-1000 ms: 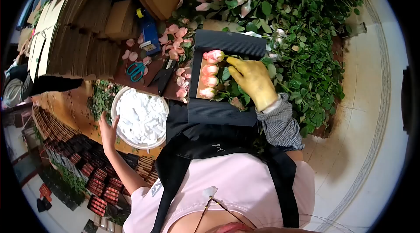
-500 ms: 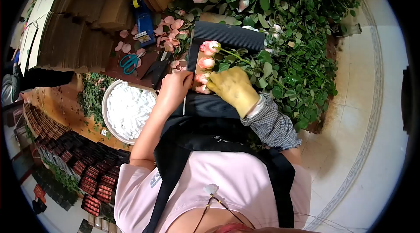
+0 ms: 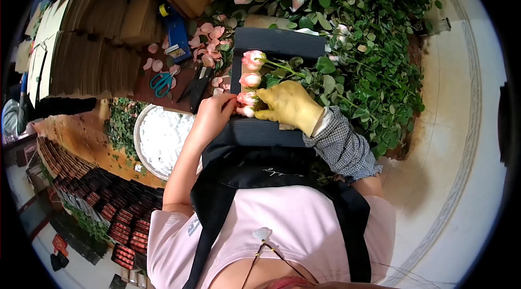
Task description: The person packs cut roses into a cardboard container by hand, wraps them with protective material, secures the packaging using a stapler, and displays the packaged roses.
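Observation:
Several pink-and-white roses (image 3: pixel 250 80) lie in a column on a black corrugated sheet (image 3: pixel 279 42), their heads to the left and leafy stems to the right. My bare left hand (image 3: pixel 213 114) is closed, its fingertips pressed together against the left side of the lower roses; whatever they pinch is hidden. From the right, my right hand (image 3: pixel 290 105) in a yellow glove reaches to the same lower roses (image 3: pixel 247 98). Its forefinger and thumb are apart, tips beside the flower bases.
Teal-handled scissors (image 3: pixel 163 83), a blue tape dispenser (image 3: pixel 177 38) and loose petals (image 3: pixel 213 36) lie at upper left. A round basket (image 3: pixel 138 136) holds white pieces. Stacked cardboard (image 3: pixel 89 66) stands far left. Rose foliage (image 3: pixel 374 83) covers the right side.
The gloved right thumb has moved down and away from the forefinger, widening the gap between them. My left hand stays at the lower roses. The whole view has shifted slightly.

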### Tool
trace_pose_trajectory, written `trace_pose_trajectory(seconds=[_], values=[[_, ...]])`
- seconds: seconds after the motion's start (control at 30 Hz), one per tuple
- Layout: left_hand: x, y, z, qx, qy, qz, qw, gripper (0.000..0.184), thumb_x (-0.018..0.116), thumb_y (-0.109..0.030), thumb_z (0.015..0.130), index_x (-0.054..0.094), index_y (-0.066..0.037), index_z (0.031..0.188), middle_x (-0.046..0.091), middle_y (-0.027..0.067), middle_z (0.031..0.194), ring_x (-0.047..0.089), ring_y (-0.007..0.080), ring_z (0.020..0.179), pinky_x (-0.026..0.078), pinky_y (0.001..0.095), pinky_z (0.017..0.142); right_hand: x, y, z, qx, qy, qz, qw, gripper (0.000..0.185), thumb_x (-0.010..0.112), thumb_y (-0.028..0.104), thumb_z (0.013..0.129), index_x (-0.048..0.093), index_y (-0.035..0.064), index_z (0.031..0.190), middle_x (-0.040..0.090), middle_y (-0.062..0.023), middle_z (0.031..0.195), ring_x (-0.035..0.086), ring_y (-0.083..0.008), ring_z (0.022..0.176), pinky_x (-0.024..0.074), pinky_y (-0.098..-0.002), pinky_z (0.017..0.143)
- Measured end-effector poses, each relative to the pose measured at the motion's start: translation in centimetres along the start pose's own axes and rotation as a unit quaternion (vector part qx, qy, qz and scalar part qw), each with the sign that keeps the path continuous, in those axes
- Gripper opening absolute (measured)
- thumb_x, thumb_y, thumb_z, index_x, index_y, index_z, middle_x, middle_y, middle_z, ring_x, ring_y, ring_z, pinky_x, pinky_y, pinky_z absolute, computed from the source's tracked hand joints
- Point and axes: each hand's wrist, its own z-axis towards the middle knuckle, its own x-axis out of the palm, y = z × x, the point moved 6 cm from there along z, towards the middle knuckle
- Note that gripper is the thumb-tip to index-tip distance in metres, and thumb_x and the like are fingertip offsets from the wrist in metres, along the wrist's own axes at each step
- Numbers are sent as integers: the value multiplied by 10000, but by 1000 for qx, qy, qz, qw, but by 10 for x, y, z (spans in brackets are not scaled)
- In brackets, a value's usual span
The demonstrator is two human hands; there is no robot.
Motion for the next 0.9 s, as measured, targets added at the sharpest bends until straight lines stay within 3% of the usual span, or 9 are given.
trace_pose_trajectory(seconds=[0.1, 0.17, 0.27, 0.3, 0.43, 0.6, 0.73, 0.8, 0.9], values=[[-16, -32, 3, 27, -58, 53, 997, 229, 744, -129, 851, 708, -16, 1047, 691, 142, 944, 689, 316, 860, 537, 400, 764, 6, -3, -3, -7, -31, 15, 999, 400, 749, 430, 829, 646, 99, 1028, 679, -85, 770, 684, -290, 750, 538, -420, 692], [-14, -69, 1, 289, -47, 216, 932, 337, 818, -191, 754, 694, -71, 1044, 617, 87, 1027, 609, 297, 964, 494, 411, 850, -5, -2, -6, -6, -38, 16, 999, 360, 740, 389, 849, 659, 86, 1028, 689, -78, 755, 689, -279, 734, 541, -422, 681], [-2, -56, 9, 310, 27, 211, 927, 359, 844, -210, 685, 709, -94, 997, 595, 62, 1114, 556, 286, 1022, 447, 405, 903, -23, -16, -15, 88, -79, 239, 964, 281, 694, 322, 889, 672, 70, 1009, 693, -77, 707, 694, -284, 711, 533, -443, 652], [-2, -56, 10, 311, 36, 222, 923, 371, 851, -201, 671, 707, -95, 997, 602, 58, 1136, 557, 282, 1037, 444, 413, 911, -31, -18, -14, 87, -178, 92, 976, 257, 687, 316, 887, 678, 91, 1011, 696, -91, 745, 688, -307, 723, 535, -434, 641], [-3, -77, 9, 361, 19, 255, 897, 359, 852, -221, 666, 689, -90, 958, 609, 53, 1210, 553, 287, 1118, 426, 428, 963, -10, -22, 0, 77, -154, 64, 983, 211, 668, 308, 896, 665, 123, 998, 703, -101, 800, 678, -332, 725, 528, -451, 661], [3, -69, 9, 327, 37, 274, 904, 364, 847, -232, 673, 699, -83, 970, 630, 40, 1258, 566, 271, 1122, 413, 424, 989, -29, -26, -6, 156, -241, 11, 958, 265, 627, 382, 929, 654, 141, 1035, 717, -91, 795, 699, -293, 748, 524, -441, 672], [-2, -58, 17, 261, 46, 181, 947, 289, 831, -185, 702, 727, -74, 948, 667, 47, 1209, 584, 268, 1069, 433, 419, 962, -8, -42, 6, 139, -169, 13, 976, 299, 651, 378, 908, 669, 122, 1060, 723, -109, 854, 695, -322, 803, 532, -464, 731], [-13, -35, 26, 261, -71, 108, 957, 226, 818, -150, 759, 714, -50, 933, 668, 70, 1122, 579, 280, 1032, 446, 398, 918, -15, -45, 0, 52, -213, 98, 971, 301, 663, 357, 889, 689, 116, 1068, 730, -112, 903, 694, -337, 844, 536, -468, 772], [-24, -20, 28, 121, -196, 127, 965, 243, 799, -172, 828, 697, -40, 1005, 579, 167, 1230, 539, 347, 1167, 430, 435, 995, -15, -44, 1, 95, -175, 131, 971, 304, 672, 349, 874, 694, 111, 1063, 732, -113, 908, 695, -340, 850, 538, -462, 777]])
